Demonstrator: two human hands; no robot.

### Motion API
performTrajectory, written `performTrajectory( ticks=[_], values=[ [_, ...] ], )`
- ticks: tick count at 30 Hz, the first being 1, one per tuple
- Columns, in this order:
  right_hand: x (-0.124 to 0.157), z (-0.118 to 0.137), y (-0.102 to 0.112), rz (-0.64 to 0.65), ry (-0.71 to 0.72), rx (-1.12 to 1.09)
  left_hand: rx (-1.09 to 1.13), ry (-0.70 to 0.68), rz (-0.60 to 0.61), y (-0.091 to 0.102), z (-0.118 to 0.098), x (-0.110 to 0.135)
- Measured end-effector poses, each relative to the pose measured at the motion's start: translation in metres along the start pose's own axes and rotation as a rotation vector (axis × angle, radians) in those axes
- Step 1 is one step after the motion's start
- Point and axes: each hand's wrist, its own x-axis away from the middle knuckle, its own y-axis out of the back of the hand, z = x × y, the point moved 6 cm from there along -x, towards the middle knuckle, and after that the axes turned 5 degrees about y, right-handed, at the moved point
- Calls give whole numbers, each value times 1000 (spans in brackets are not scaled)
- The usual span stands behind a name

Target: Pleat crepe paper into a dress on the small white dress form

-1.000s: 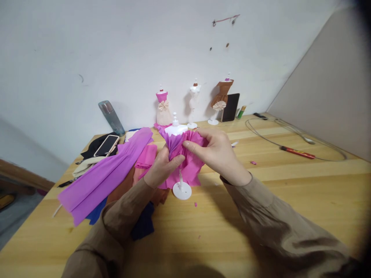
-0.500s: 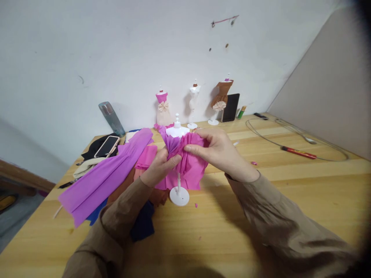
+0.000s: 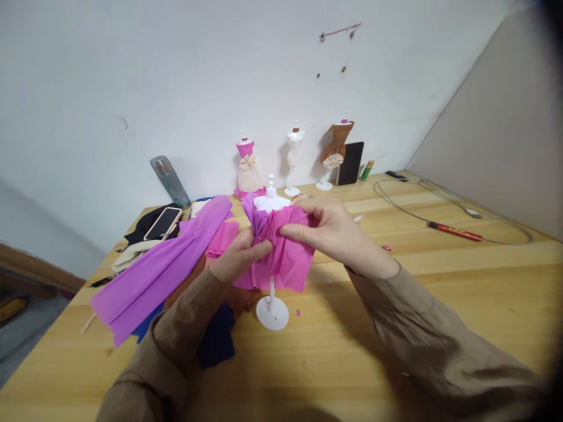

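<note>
A small white mannequin (image 3: 271, 203) on a round base stands between my hands, upright over the table. Pink crepe paper (image 3: 292, 258) is gathered around its waist, with purple crepe paper (image 3: 250, 205) over the chest on the left side. My left hand (image 3: 240, 252) pinches the pleated paper at the waist, thumb in front. On the other side my right hand (image 3: 332, 231) presses folds of the pink paper between thumb and fingers. The fingers behind the paper are hidden.
Purple crepe paper (image 3: 167, 269) lies over other coloured sheets at left, near a phone (image 3: 163, 223) and spray bottle (image 3: 170, 180). Along the wall stand a pink-dressed mannequin (image 3: 246, 158), a bare one (image 3: 294, 152) and a brown-dressed one (image 3: 338, 143). A cable (image 3: 391, 210) loops at right.
The mannequin's base has come slightly nearer to me and its neck sits a little lower. Both hands keep their pinch on the paper.
</note>
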Motion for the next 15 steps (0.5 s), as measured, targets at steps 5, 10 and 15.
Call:
performTrajectory(
  ticks=[5,10,15],
  values=[
    [1,4,0,11,18,18,16,16,-12,3,3,0],
    [1,7,-3,71,26,-6,34,46,-9,5,5,1],
    [3,7,0,52,20,41,37,57,-9,4,5,2]
  ],
)
